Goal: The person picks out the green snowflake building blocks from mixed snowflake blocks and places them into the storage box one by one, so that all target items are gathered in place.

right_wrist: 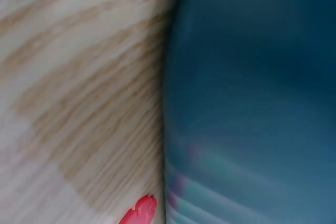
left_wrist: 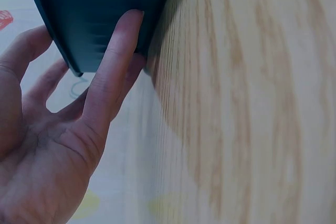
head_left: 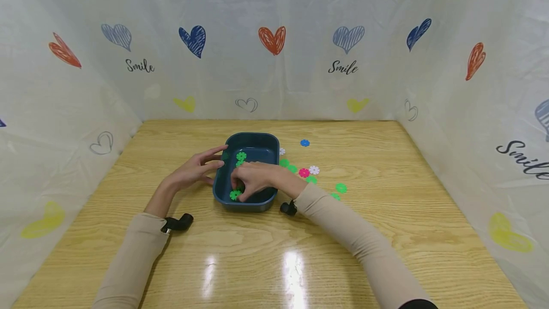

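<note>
A dark blue rectangular tub (head_left: 245,206) stands on the wooden table, with several green flower-shaped plastic discs (head_left: 241,156) inside. My left hand (head_left: 195,170) lies along the tub's left side; its spread fingers touch the outer wall (left_wrist: 100,3) and reach the rim. Inside the tub, my right hand (head_left: 257,178) points down with curled fingers. Its thumb and forefinger are right at a green disc (head_left: 235,195) near the front left corner; I cannot tell whether they pinch it. The right wrist view shows mostly the tub's outer wall (right_wrist: 247,93), not the fingers.
Right of the tub lie loose discs: a blue one (head_left: 305,142), a pink one (head_left: 304,172), a white one (head_left: 314,169) and several green ones (head_left: 340,188). My right forearm (head_left: 343,228) crosses in front of some. White curtains (head_left: 231,75) with printed hearts enclose the table (head_left: 240,261).
</note>
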Tool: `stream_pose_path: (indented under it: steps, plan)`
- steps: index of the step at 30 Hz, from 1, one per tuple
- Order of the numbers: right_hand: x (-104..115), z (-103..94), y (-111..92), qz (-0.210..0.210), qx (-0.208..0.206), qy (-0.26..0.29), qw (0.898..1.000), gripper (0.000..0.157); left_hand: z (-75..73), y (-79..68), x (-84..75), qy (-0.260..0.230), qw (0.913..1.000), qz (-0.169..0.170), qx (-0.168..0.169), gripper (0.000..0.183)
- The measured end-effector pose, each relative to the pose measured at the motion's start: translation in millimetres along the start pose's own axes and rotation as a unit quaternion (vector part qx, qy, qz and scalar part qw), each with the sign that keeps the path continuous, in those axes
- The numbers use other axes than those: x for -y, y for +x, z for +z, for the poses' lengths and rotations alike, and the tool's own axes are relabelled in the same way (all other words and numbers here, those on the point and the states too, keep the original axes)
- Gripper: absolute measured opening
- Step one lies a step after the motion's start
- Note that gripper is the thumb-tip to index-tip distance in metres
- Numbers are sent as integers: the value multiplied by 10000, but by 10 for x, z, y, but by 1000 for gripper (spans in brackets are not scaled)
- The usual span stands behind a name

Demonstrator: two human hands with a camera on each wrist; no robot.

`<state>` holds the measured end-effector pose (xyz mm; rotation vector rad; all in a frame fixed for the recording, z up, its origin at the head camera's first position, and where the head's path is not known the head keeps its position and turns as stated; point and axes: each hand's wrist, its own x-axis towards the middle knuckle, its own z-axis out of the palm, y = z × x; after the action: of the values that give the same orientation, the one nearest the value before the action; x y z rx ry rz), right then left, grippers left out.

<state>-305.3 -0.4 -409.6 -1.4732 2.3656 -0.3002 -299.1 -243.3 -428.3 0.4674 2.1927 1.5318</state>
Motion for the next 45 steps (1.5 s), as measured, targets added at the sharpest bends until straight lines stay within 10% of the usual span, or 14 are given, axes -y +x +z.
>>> stream_pose_path:
  steps: [20,27,45]
  plan:
    - [-101,-187,-176,-90,-700,-159,9974,31,15,30,-2,3,10000,-3,36,61]
    - [-191,-421,-500,-230,-1286,-215,9912,43,17,17,-21,21,9999,-104,-50,62]
    - [-665,-464,-1636,936,-1889,159,9774,30,31,-5,-22,-2,9998,-152,-136,64]
